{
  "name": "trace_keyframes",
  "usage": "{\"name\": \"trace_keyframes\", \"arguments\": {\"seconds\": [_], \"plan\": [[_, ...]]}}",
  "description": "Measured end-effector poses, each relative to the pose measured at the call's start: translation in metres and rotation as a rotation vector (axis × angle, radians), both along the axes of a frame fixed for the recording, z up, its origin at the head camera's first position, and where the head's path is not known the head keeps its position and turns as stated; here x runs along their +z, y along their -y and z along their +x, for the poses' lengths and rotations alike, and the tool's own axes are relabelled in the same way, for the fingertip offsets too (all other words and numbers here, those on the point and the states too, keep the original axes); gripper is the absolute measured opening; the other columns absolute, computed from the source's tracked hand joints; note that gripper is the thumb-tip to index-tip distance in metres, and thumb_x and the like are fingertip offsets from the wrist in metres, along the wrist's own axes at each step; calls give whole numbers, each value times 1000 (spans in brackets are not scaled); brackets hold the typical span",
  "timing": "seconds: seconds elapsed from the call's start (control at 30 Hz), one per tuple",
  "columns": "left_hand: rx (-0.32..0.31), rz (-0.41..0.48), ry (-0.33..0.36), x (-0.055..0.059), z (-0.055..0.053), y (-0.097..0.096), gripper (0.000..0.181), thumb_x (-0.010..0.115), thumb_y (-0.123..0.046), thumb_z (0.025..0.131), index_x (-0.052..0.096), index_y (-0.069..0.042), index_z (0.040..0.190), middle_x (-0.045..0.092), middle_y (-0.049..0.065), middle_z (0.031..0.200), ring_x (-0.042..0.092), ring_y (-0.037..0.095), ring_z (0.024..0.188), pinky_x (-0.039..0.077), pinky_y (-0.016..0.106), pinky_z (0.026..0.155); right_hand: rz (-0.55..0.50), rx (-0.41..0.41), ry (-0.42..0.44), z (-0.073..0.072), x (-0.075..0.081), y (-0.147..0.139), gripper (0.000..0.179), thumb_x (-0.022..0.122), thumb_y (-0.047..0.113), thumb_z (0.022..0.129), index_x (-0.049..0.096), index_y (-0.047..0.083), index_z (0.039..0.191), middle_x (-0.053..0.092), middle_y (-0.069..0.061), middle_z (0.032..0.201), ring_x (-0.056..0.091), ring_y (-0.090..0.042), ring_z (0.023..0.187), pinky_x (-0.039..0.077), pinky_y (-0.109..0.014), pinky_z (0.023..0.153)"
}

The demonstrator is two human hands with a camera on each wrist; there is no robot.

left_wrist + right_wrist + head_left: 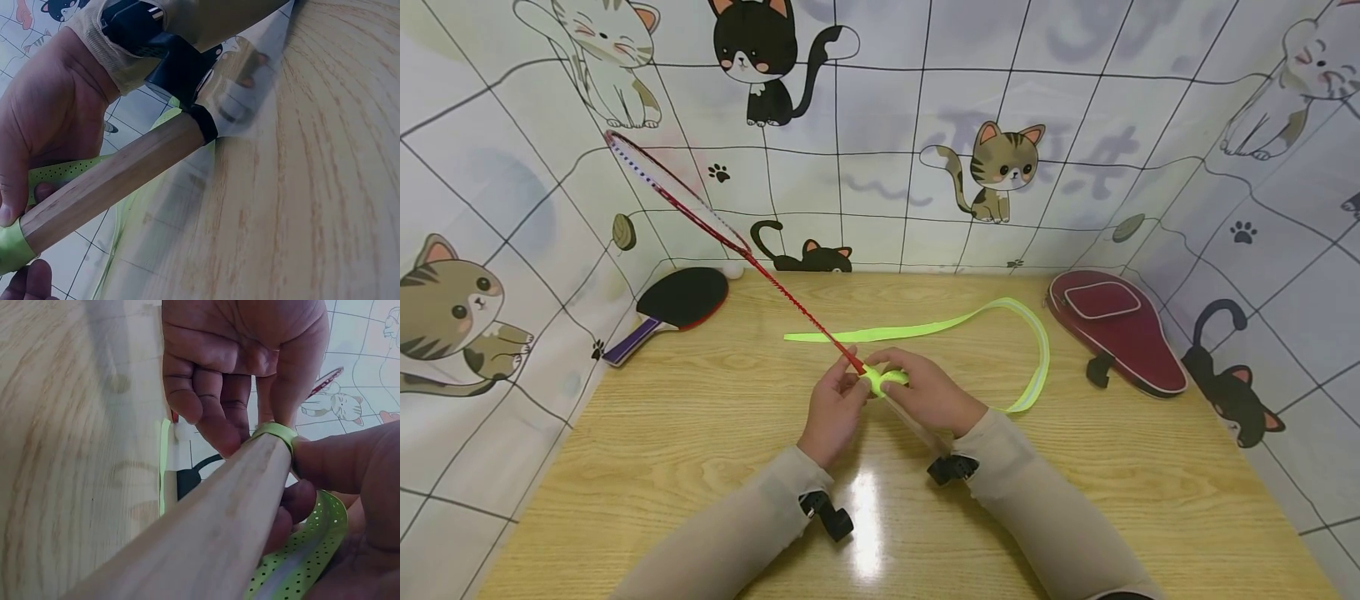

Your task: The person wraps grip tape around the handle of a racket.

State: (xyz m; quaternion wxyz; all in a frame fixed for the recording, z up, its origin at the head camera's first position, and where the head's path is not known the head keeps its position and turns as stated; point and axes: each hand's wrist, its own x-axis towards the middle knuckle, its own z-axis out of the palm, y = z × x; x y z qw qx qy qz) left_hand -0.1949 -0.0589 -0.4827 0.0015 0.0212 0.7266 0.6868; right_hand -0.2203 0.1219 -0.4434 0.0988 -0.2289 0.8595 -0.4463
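A red badminton racket [797, 305] slants up to the left over the table, its head farthest from me. My left hand [833, 417] holds it where the shaft meets the handle, thumb and fingers at the wrapped part. My right hand [936, 398] pinches a neon yellow-green grip tape [1039, 367] against the top of the handle. Bare wood shows on the rest of the racket handle [125, 169], which has a black end. In the right wrist view, a band of perforated tape [306, 556] circles the handle's top between the fingertips. The tape's long loose end curves across the table behind my hands.
At the back left lies a table tennis paddle [681, 298], with a white ball [733, 270] behind it. A dark red paddle case [1101, 329] lies at the back right, a black clip [1100, 369] beside it. A cat-print backdrop [880, 192] stands around the wooden table [715, 450].
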Motion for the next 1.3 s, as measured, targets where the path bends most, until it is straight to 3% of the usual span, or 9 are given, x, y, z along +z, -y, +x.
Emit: {"name": "trace_keyframes", "arguments": {"seconds": [0.27, 0.57, 0.73, 0.83, 0.97, 1.1, 1.3], "plan": [[31, -22, -1, 0, 1, -1, 56, 59, -9, 104, 44, -7, 159, 76, 16, 102, 76, 27, 92, 54, 32, 85, -5, -2, -14, -3, -6, 1, 40, 63, 5, 104, 63, 21, 141, 63, -2, 146, 54, -25, 139, 49, -53, 107], [40, 48, -29, -2, 1, -2, 44, 57, -3, 104, 46, 0, 147, 70, 19, 99, 73, 36, 92, 58, 44, 90, -34, 3, -36, 0, -6, 2, 42, 64, 4, 104, 62, 17, 143, 63, -6, 145, 55, -29, 140, 48, -56, 110], [62, 60, -39, -1, 2, -3, 41, 58, -4, 104, 48, 1, 144, 71, 17, 100, 73, 29, 90, 56, 35, 85, -58, -4, -29, 0, -6, 3, 42, 64, 4, 104, 62, 17, 144, 63, -6, 145, 56, -31, 137, 48, -56, 109], [62, 72, -42, -1, 2, -3, 41, 57, -4, 104, 49, 1, 144, 70, 16, 100, 72, 27, 89, 56, 37, 85, -65, -7, -31, 0, -6, 4, 42, 64, 4, 104, 62, 16, 143, 63, -6, 145, 57, -31, 135, 49, -56, 108], [40, 93, -64, -1, 3, -3, 42, 59, -4, 104, 48, -1, 145, 67, 15, 98, 71, 34, 90, 57, 38, 86, -65, -13, -52, 0, -6, 5, 41, 65, 4, 103, 63, 17, 142, 64, -5, 143, 59, -31, 131, 50, -55, 105], [22, 81, -77, -2, 2, -3, 46, 64, -7, 103, 43, -1, 144, 65, 13, 93, 70, 42, 88, 57, 30, 79, -66, -16, -62, 1, -6, 7, 40, 66, 5, 103, 64, 18, 140, 66, -3, 140, 60, -28, 130, 50, -54, 106], [37, 82, -49, -2, 2, -3, 46, 65, -7, 103, 39, 2, 141, 65, 13, 88, 69, 35, 83, 54, 30, 75, -54, 4, -42, 3, -5, 9, 40, 65, 7, 104, 64, 19, 141, 64, -3, 143, 56, -27, 138, 49, -53, 109]]}}
